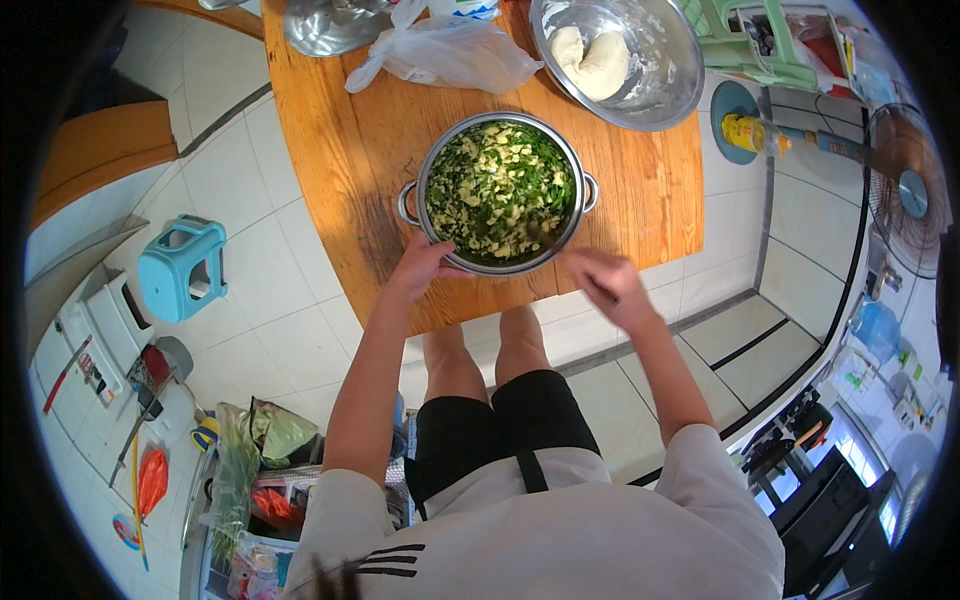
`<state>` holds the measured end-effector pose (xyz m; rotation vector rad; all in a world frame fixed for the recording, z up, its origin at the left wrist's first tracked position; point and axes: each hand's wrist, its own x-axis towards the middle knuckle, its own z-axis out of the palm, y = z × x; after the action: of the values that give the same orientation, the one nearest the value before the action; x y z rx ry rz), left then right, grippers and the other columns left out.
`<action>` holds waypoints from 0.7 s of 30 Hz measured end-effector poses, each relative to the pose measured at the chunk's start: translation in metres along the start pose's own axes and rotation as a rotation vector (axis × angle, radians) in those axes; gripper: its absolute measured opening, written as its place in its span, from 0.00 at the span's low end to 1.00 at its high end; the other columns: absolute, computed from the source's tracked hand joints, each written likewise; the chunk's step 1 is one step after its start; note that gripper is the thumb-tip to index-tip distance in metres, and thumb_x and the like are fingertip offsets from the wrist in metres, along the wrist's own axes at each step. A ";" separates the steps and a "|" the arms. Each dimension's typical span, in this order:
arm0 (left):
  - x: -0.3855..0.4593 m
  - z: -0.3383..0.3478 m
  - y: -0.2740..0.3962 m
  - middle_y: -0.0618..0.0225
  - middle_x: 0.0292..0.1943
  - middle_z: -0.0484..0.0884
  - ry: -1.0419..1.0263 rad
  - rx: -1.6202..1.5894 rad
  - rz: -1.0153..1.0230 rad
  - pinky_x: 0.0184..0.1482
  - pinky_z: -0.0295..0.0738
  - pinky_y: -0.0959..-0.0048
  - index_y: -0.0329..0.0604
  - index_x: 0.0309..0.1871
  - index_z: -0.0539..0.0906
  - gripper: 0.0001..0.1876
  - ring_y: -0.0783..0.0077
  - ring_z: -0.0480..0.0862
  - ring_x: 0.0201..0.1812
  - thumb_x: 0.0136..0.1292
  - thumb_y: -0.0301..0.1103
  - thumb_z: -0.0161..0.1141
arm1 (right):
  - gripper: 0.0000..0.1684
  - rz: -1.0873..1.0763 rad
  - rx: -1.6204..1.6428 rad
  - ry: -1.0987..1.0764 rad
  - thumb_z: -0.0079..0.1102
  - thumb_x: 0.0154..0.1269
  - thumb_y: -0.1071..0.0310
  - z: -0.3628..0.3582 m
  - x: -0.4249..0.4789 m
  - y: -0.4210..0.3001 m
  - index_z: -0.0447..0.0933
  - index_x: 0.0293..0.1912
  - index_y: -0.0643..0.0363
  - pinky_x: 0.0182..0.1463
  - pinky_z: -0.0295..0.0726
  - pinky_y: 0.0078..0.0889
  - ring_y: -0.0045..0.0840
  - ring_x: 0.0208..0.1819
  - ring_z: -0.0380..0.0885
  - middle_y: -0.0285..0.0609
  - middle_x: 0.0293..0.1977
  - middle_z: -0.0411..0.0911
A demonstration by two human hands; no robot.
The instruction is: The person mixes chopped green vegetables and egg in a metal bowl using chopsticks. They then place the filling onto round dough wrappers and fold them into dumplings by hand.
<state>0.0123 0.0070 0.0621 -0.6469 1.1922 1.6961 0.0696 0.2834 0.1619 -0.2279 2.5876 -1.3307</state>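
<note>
A two-handled stainless steel pot (pixel 504 271) stands on the wooden table near its front edge. Inside is a mix of chopped greens and small pale yellow pieces (pixel 495 180) that look like scrambled egg. My left hand (pixel 426 266) holds the pot's near left rim, thumb on top, fingers beneath. On the near right side, my right hand (pixel 606 283) is closed around a utensil (pixel 544 238) whose end goes down into the greens. Motion blur hides what kind of utensil it is.
Behind the pot, a large metal bowl (pixel 667 60) holds pale dough (pixel 604 66). A plastic bag (pixel 465 56) and a metal lid (pixel 334 30) lie on the table (pixel 337 150). A blue stool (pixel 180 270) stands left on the floor; a fan (pixel 911 191) is at right.
</note>
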 end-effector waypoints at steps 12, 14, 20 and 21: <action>-0.003 0.004 0.005 0.48 0.55 0.76 0.028 0.007 -0.009 0.41 0.90 0.58 0.30 0.62 0.65 0.19 0.51 0.84 0.49 0.69 0.21 0.46 | 0.08 0.043 -0.068 -0.021 0.61 0.63 0.73 -0.021 0.059 0.017 0.83 0.42 0.63 0.40 0.83 0.34 0.37 0.37 0.84 0.49 0.39 0.84; -0.004 0.006 0.006 0.48 0.55 0.76 0.028 -0.005 -0.012 0.41 0.90 0.57 0.30 0.62 0.65 0.18 0.51 0.84 0.49 0.69 0.21 0.45 | 0.09 0.072 -0.106 -0.080 0.63 0.61 0.74 -0.012 0.021 0.018 0.83 0.42 0.62 0.39 0.83 0.33 0.36 0.36 0.84 0.48 0.40 0.84; 0.006 -0.006 -0.003 0.48 0.57 0.75 -0.040 -0.017 -0.049 0.42 0.90 0.56 0.32 0.63 0.63 0.19 0.51 0.83 0.49 0.70 0.21 0.45 | 0.09 -0.098 0.056 -0.110 0.60 0.64 0.73 0.036 0.052 -0.005 0.81 0.44 0.64 0.40 0.83 0.32 0.36 0.36 0.83 0.48 0.41 0.83; 0.006 -0.006 -0.005 0.47 0.56 0.75 -0.040 -0.035 -0.056 0.42 0.90 0.57 0.30 0.63 0.64 0.18 0.50 0.84 0.48 0.70 0.21 0.45 | 0.09 -0.142 0.057 -0.054 0.58 0.66 0.74 0.032 0.066 0.003 0.81 0.44 0.66 0.40 0.82 0.30 0.35 0.36 0.83 0.50 0.40 0.83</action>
<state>0.0132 0.0047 0.0529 -0.6591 1.1085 1.6790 0.0141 0.2442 0.1329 -0.4386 2.5262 -1.4219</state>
